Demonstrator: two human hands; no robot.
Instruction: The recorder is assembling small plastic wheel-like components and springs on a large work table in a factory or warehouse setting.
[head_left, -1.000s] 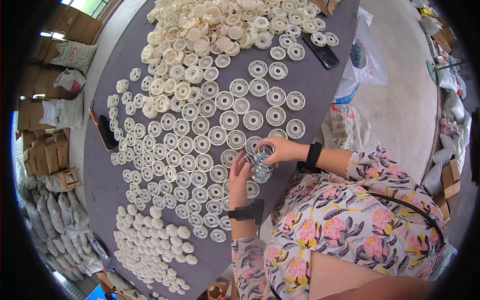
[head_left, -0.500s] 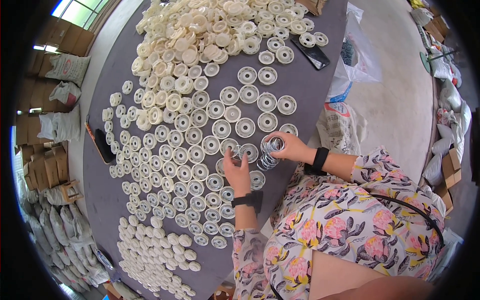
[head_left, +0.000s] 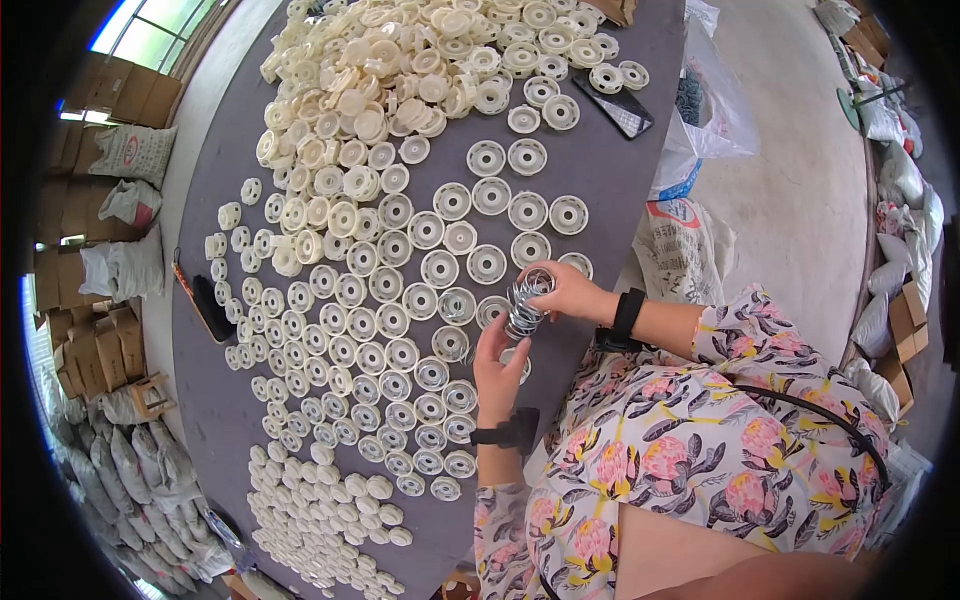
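A bunch of shiny metal coil springs (head_left: 522, 298) is gripped in my right hand (head_left: 580, 296), above the near edge of the table. My left hand (head_left: 496, 378) reaches up to the lower end of the bunch, its thumb and fingers pinched around the springs there. Just beyond my fingers lies a round white plastic disc (head_left: 457, 306) with a metal ring in it. Rows of similar white discs (head_left: 440, 268) spread left and away from my hands. Several nearer discs (head_left: 430, 375) also show metal inside.
A heap of cream plastic parts (head_left: 385, 60) covers the far end of the grey table (head_left: 620, 190). Small white caps (head_left: 325, 505) cluster at the near left. A black phone (head_left: 615, 105) lies far right, and a brush (head_left: 205, 303) lies at the left edge.
My left hand has moved right from over a disc to the bunch of springs. The right hand has brought the springs slightly left. A metal ring now sits in the disc left behind.
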